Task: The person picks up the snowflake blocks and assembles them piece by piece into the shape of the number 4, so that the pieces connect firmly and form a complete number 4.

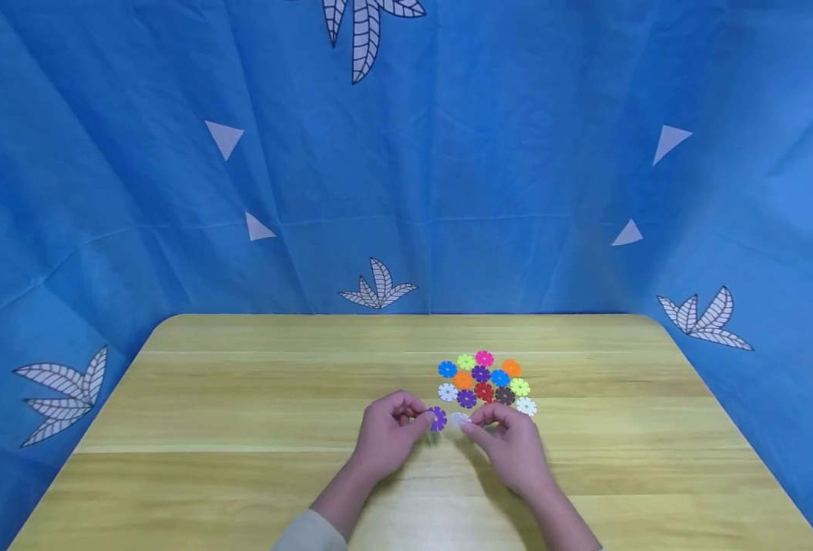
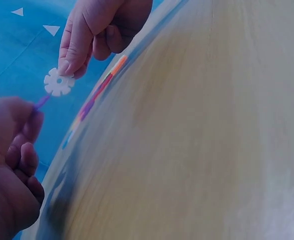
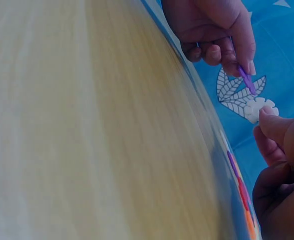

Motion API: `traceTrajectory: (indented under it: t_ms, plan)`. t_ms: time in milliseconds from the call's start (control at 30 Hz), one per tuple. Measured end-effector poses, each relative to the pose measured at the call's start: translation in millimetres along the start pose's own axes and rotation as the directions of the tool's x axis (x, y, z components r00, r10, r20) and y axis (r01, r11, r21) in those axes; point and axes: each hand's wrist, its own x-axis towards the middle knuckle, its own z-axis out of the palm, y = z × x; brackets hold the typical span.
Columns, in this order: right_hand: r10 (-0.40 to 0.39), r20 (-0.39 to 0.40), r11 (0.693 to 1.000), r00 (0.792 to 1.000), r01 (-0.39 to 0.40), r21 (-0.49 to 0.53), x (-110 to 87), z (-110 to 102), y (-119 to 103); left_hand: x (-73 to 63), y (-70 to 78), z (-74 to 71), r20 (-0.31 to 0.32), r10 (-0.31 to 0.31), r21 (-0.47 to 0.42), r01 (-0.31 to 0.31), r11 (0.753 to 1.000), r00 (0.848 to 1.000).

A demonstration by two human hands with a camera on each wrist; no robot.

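Observation:
Between thumb and fingers, my left hand [image 1: 390, 433] pinches a purple notched disc [image 1: 438, 418], shaped like a small flower or snowflake. A white notched disc [image 2: 59, 82] is pinched by my right hand [image 1: 510, 444]. Both discs are held above the table, facing each other with a small gap in the head view. In the right wrist view the purple disc [image 3: 247, 81] appears edge-on, just above the white disc [image 3: 260, 108]. Behind the hands lie several more discs in a group, among them a blue disc [image 1: 447, 369], a pink disc [image 1: 484, 358] and a dark brown disc [image 1: 505, 396].
The discs lie flat on a light wood-grain table [image 1: 241, 428], right of its middle. A red disc near the right hand is partly hidden by its fingers. A blue curtain [image 1: 503, 153] with leaf and triangle prints hangs behind and beside the table.

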Motion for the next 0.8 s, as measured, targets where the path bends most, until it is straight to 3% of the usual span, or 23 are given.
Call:
traceTrajectory:
  t_ms: [300, 600, 800]
  plan:
    - [-0.041, 0.022, 0.998, 0.999, 0.040, 0.045, -1.7, 3.5, -2.5, -1.6, 0.6, -2.5, 0.023, -0.014, -0.022, 0.014, 1.000, 1.000]
    - [-0.073, 0.061, 0.990, 0.995, 0.065, 0.128, -3.3, 8.0, -3.7, -2.1, 1.4, -5.7, 0.037, -0.020, -0.097, 0.023, 0.995, 0.999]
    - [-0.053, 0.035, 0.994, 0.998, 0.050, 0.098, -3.9, 10.6, -4.7, -3.5, 1.9, -6.8, 0.040, -0.040, -0.108, 0.044, 0.993, 0.998]
